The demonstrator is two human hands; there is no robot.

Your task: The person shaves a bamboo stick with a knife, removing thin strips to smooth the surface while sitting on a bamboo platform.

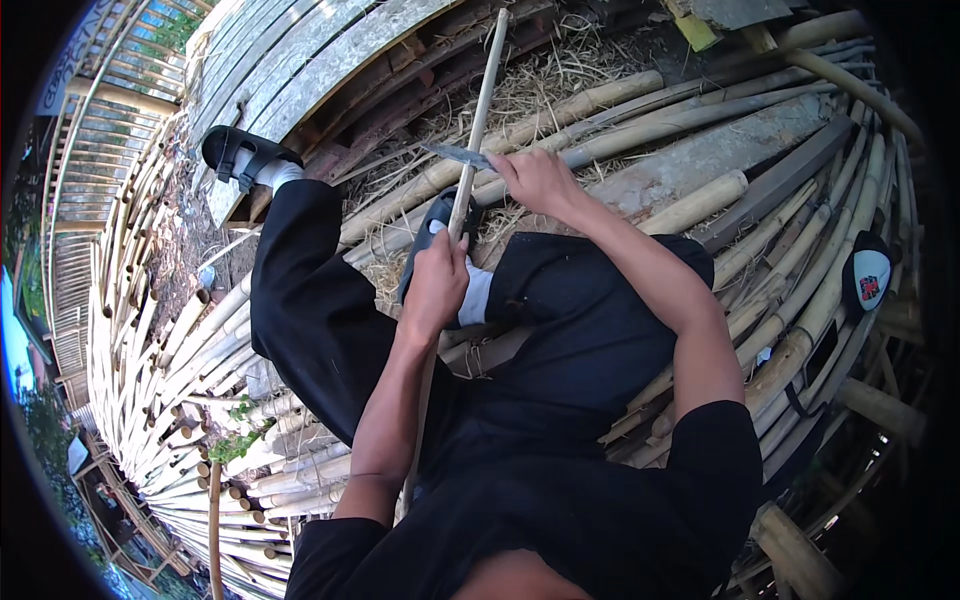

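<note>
Among piled tan bamboo poles (610,96), beside a grey plank platform (310,62), the left hand (438,285) closes around a long, pale, wood-like stick (486,95) slanting forward, its near end obscured; the right hand (540,182) clasps a grey-bladed knife (458,154), handle hidden, crossing it.

Daylight's strongest on the left as I see it: stacked bamboo (325,470) nearly washed out, glare patch at far-left edge. Right side dim, shaded; black trousers (570,330) barely show folds. Knife (458,154) fairly crisp. Fisheye bends bamboo fence (125,98), rim goes black
</note>
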